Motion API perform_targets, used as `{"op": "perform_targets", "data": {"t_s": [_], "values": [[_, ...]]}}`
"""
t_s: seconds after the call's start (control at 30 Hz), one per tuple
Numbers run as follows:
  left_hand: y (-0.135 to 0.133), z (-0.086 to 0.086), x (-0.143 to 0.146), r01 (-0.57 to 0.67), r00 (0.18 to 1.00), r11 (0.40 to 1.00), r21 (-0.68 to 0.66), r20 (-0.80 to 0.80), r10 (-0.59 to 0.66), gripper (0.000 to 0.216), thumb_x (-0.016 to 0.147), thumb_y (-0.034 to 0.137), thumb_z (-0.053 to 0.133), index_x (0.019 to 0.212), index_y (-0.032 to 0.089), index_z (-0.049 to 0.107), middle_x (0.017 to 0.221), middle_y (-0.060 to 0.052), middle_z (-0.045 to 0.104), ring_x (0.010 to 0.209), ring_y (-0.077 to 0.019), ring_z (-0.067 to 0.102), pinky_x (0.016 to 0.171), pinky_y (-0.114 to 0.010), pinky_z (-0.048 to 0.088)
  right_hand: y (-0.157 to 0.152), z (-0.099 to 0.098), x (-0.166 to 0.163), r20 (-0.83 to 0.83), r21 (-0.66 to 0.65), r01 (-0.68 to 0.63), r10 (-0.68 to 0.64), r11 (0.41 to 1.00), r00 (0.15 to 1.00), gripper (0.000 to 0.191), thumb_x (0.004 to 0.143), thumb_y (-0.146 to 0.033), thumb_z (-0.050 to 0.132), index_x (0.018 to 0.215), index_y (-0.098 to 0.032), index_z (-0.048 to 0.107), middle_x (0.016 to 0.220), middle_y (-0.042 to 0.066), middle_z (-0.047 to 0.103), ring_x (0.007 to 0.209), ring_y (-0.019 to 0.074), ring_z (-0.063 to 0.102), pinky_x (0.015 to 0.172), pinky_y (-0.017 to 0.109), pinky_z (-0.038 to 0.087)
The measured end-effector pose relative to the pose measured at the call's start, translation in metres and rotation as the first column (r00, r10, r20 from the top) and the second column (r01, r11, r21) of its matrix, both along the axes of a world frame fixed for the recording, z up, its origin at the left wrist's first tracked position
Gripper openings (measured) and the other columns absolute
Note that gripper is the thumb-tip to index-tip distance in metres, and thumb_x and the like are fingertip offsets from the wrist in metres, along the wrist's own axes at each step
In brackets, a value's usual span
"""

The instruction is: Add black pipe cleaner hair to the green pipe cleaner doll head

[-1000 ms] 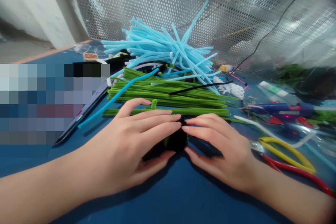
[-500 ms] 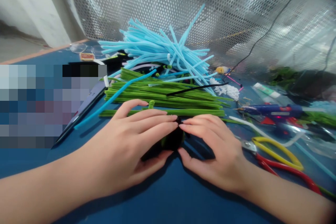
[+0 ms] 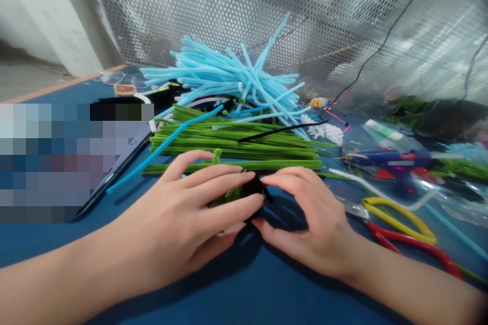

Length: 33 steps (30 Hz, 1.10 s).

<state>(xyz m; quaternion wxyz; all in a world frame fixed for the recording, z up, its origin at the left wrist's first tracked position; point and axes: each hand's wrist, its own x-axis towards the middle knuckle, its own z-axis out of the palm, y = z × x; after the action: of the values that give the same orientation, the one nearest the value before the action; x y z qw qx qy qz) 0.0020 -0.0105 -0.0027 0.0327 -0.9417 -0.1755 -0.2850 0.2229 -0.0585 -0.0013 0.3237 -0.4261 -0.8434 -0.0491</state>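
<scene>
My left hand [image 3: 183,208] and my right hand [image 3: 305,221] meet over a small twisted bundle of black and green pipe cleaners [image 3: 251,190], pinching it from both sides. Much of the bundle is hidden by my fingers, and a short black end pokes out towards my right hand. Just beyond my fingertips lies a flat pile of green pipe cleaners [image 3: 232,147], with a bright blue pipe cleaner [image 3: 163,146] lying across its left side. Behind it rises a tangled heap of light blue pipe cleaners [image 3: 224,73].
My hands rest on a dark blue work surface [image 3: 244,289]. To the right lie a blue hot glue gun [image 3: 389,158] and pliers with yellow and red handles [image 3: 396,226]. A pixelated patch [image 3: 68,162] covers the left. Perforated metal sheeting [image 3: 305,15] stands behind.
My fingers have curled tighter around the bundle, and more green and a black end now show. The whole view has shifted slightly, with the piles sitting a little lower and further left.
</scene>
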Motion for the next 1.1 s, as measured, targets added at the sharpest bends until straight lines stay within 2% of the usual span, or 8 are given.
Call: {"op": "perform_targets", "data": {"t_s": [0.27,0.37,0.5,0.7,0.77,0.9,1.1], "values": [[-0.001,0.004,-0.002,0.054,0.988,0.965,0.257,-0.154,-0.014,0.036,0.089,0.011,0.046,0.119,0.025,0.059,0.124,-0.014,0.061,0.11,-0.029,0.058,0.094,-0.051,0.042,-0.001,0.005,0.005,0.025,-0.031,-0.078,0.079,0.996,0.997,0.035,0.082,-0.016,0.06,0.115,-0.017,0.051,0.104,0.008,0.067,0.099,0.0216,0.058,0.088,0.039,0.048],[-0.004,0.004,0.001,0.051,0.989,0.945,0.322,-0.147,-0.004,0.035,0.089,0.009,0.042,0.114,0.026,0.061,0.12,-0.014,0.064,0.104,-0.0307,0.062,0.089,-0.052,0.046,0.0,0.005,0.007,0.026,-0.036,-0.086,0.087,0.996,0.996,0.034,0.082,-0.016,0.06,0.115,-0.016,0.051,0.105,0.009,0.067,0.1,0.0212,0.057,0.088,0.038,0.048],[-0.01,0.002,0.007,-0.004,0.995,0.941,0.339,-0.095,0.039,0.038,0.089,0.003,0.033,0.102,0.025,0.062,0.11,-0.015,0.069,0.098,-0.0328,0.066,0.083,-0.057,0.047,0.001,0.004,0.008,0.035,-0.038,-0.102,0.104,0.994,0.994,0.034,0.082,-0.015,0.06,0.115,-0.013,0.053,0.104,0.009,0.067,0.1,0.0212,0.056,0.089,0.038,0.047],[-0.016,-0.006,0.009,-0.025,0.984,0.914,0.406,-0.153,0.095,0.034,0.089,0.003,0.042,0.111,0.024,0.056,0.119,-0.019,0.064,0.103,-0.0345,0.065,0.09,-0.061,0.043,0.004,0.005,0.009,0.011,-0.029,-0.127,0.128,0.991,0.992,0.032,0.082,-0.012,0.059,0.114,-0.013,0.056,0.103,0.007,0.068,0.098,0.021,0.056,0.09,0.039,0.046],[-0.015,-0.005,0.009,-0.014,0.981,0.917,0.399,-0.173,0.09,0.032,0.089,0.004,0.042,0.11,0.023,0.057,0.12,-0.021,0.063,0.101,-0.0364,0.066,0.083,-0.06,0.049,0.004,0.005,0.009,-0.03,-0.059,-0.126,0.125,0.99,0.992,0.033,0.083,-0.01,0.057,0.115,-0.016,0.055,0.103,0.006,0.068,0.099,0.02,0.057,0.091,0.039,0.047],[-0.011,0.002,0.011,0.05,0.987,0.914,0.403,-0.159,0.017,0.028,0.088,0.003,0.042,0.099,0.019,0.062,0.109,-0.025,0.068,0.088,-0.0387,0.07,0.064,-0.053,0.059,0.005,0.004,0.009,-0.111,-0.143,-0.13,0.114,0.981,0.987,0.036,0.083,-0.008,0.056,0.117,-0.019,0.053,0.107,0.005,0.066,0.101,0.0174,0.058,0.091,0.034,0.048],[-0.008,0.006,0.012,0.081,0.989,0.918,0.389,-0.148,-0.025,0.03,0.087,0.002,0.042,0.1,0.017,0.063,0.104,-0.027,0.069,0.084,-0.0398,0.071,0.06,-0.053,0.06,0.006,0.004,0.011,-0.135,-0.159,-0.181,0.16,0.971,0.978,0.034,0.083,-0.007,0.055,0.115,-0.019,0.057,0.111,0.008,0.062,0.105,0.0184,0.056,0.092,0.035,0.049]]}}
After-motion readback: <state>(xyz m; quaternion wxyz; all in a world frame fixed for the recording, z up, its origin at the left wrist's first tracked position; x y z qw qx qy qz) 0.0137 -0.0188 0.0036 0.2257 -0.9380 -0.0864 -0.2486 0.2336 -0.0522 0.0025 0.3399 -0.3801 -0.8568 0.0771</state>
